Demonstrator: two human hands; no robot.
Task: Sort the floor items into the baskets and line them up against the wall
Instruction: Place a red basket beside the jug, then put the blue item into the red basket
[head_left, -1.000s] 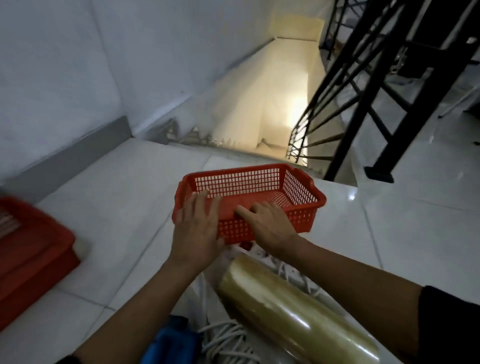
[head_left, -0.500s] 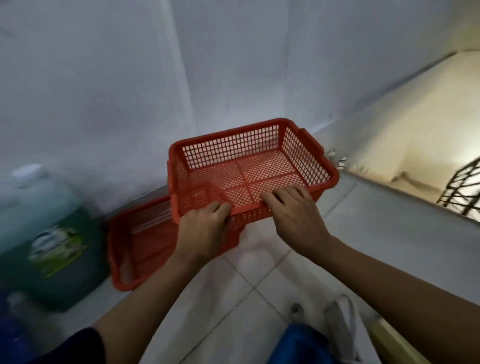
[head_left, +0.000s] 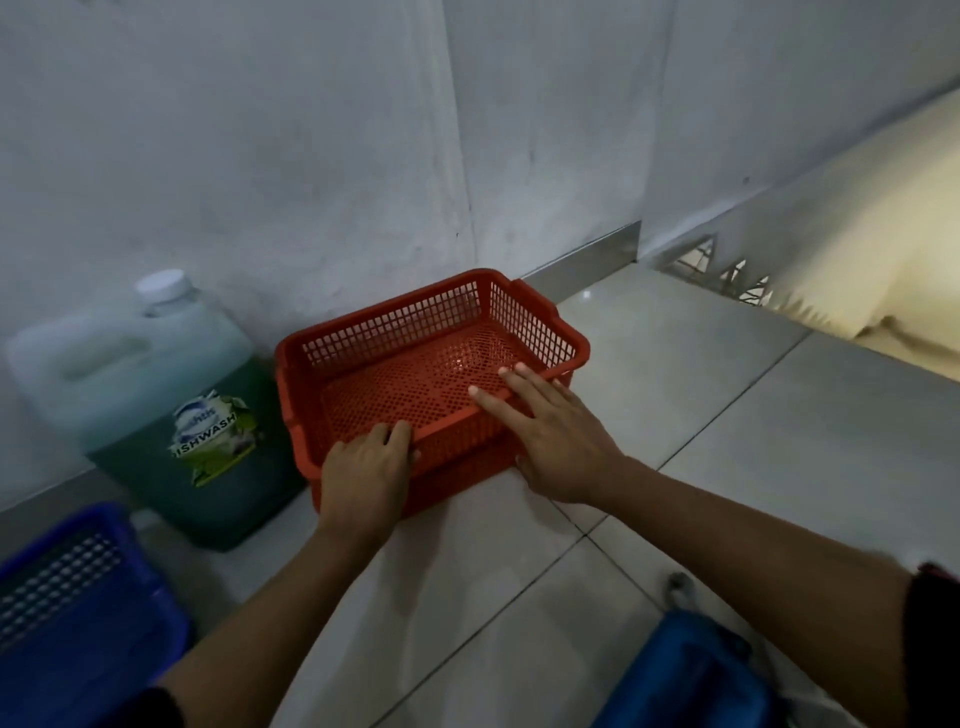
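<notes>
An empty red mesh basket (head_left: 540, 332) sits on the floor against the wall, nested in a second red basket (head_left: 462, 475) whose front wall shows just below it. My left hand (head_left: 366, 467) grips the top basket's near rim at its front left, fingers curled over the edge. On the near rim further right rests my right hand (head_left: 553, 431), its fingers straight and reaching a little into the basket.
A large jug of green dishwashing liquid (head_left: 171, 400) stands against the wall left of the baskets. A blue basket (head_left: 78, 613) is at the lower left, a blue item (head_left: 685, 675) at the lower right. An open stairwell (head_left: 831, 291) drops away at the right.
The red basket has come down from mid-air into the second red basket by the wall. My right hand's fingers have straightened on the rim. The view has swung left towards the wall.
</notes>
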